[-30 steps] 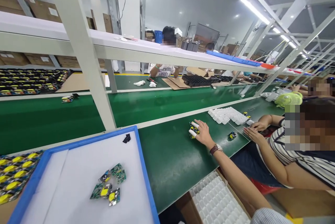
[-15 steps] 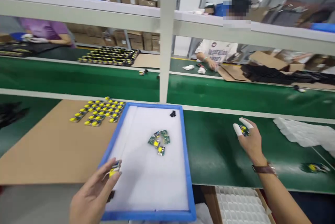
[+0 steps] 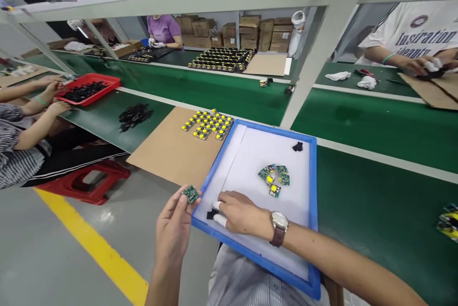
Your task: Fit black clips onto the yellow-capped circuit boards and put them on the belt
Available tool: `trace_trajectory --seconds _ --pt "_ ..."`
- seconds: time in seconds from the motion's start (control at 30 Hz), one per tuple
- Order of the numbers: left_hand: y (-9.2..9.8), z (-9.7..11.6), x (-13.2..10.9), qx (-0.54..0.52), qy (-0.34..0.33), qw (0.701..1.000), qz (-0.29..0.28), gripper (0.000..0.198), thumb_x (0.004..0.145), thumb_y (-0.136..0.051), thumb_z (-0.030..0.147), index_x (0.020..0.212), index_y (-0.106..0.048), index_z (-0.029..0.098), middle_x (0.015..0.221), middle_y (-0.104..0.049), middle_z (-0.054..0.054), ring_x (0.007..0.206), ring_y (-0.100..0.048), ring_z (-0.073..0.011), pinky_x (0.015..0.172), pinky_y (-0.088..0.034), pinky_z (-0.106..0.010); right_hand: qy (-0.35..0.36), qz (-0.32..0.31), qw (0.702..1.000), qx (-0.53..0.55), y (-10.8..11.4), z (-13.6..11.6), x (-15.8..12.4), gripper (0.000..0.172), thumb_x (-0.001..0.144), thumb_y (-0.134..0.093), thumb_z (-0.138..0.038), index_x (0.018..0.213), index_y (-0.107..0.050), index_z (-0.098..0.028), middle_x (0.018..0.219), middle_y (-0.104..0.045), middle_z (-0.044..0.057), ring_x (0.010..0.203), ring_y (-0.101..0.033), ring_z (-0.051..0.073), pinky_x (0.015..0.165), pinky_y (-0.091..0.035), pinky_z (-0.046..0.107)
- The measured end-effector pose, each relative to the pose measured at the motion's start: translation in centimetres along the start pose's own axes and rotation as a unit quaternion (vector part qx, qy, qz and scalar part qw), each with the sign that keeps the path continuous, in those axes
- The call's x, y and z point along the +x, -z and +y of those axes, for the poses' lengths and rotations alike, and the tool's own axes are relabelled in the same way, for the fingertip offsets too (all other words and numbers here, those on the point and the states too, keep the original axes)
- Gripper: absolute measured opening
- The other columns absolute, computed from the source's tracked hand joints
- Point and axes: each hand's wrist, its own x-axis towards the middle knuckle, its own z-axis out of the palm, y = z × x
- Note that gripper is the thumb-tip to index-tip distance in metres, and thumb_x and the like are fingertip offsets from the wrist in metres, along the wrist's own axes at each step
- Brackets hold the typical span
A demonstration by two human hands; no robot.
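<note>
My left hand [image 3: 175, 220] pinches a small green circuit board [image 3: 191, 194] just outside the left edge of the blue-rimmed white tray [image 3: 313, 201]. Its component-covered green face is toward me. Low in the tray's left corner, my right hand [image 3: 239, 213], with white covers on two fingertips, has its fingers closed at a small black part [image 3: 211, 214]. Several circuit boards [image 3: 274, 190], some with yellow components, lie in the middle of the tray. Another small black piece [image 3: 297, 146] rests near the tray's far right corner.
Brown cardboard [image 3: 164, 148] left of the tray bears rows of yellow-topped boards [image 3: 207, 124]. Farther left are black parts [image 3: 134, 116], a red bin [image 3: 116, 85] and a co-worker's arms. A white post [image 3: 315, 43] rises behind the tray. More people sit across the green bench.
The view has swung left. My right hand has come from the right bench into the tray, without the board it held. The board in my left hand now shows its green face.
</note>
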Motion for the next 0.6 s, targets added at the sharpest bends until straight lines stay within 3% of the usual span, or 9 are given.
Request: trace_trajectory --seconds 0.13,0.3,0.47,0.6 --pt "1.4 -0.7 -0.4 0.007 0.025 1.000 -0.013 0.035 0.080 -0.082 0.031 0.112 -0.076 0.017 0.109 -0.078 -0.010 0.099 -0.075 -0.0244 0.086 -0.063 -0.030 0.001 -0.076 0.997 -0.020 -1.6 0.6 0.9 0.016 0.078 -0.074 -0.015 0.067 -0.064 -0.021 0.080 -0.067 0.005 0.074 -0.064 0.022 0.073 -0.057 0.037" --pt "0.8 -1.4 -0.6 -0.020 0.091 0.993 -0.068 0.032 0.082 -0.080 0.030 0.111 -0.077 0.017 0.115 -0.077 -0.012 0.105 -0.074 -0.0278 0.093 -0.061 -0.037 -0.043 -0.093 0.995 0.006 0.8 0.7 -0.2 0.008 0.087 -0.067 -0.013 0.088 -0.072 -0.019 0.085 -0.074 0.003 0.075 -0.069 0.018 0.071 -0.057 0.030" --pt "-1.6 -1.8 -0.8 -0.052 0.173 0.972 -0.153 0.030 0.084 -0.078 0.028 0.112 -0.078 0.016 0.122 -0.075 -0.015 0.109 -0.073 -0.0302 0.099 -0.059 -0.039 -0.137 0.040 0.984 0.106 5.0 -0.6 -2.8 0.015 0.092 -0.066 -0.022 0.104 -0.075 -0.022 0.088 -0.075 0.003 0.078 -0.070 0.017 0.074 -0.058 0.030" --pt "-3.8 -2.4 -1.4 -0.038 0.203 0.954 -0.216 0.034 0.082 -0.080 0.026 0.114 -0.077 0.016 0.126 -0.072 -0.016 0.111 -0.072 -0.0311 0.099 -0.058 -0.039 -0.119 0.122 0.977 0.126 7.0 -1.9 -4.8 0.020 0.094 -0.065 -0.022 0.109 -0.076 -0.026 0.093 -0.073 0.005 0.081 -0.067 0.019 0.072 -0.056 0.033"
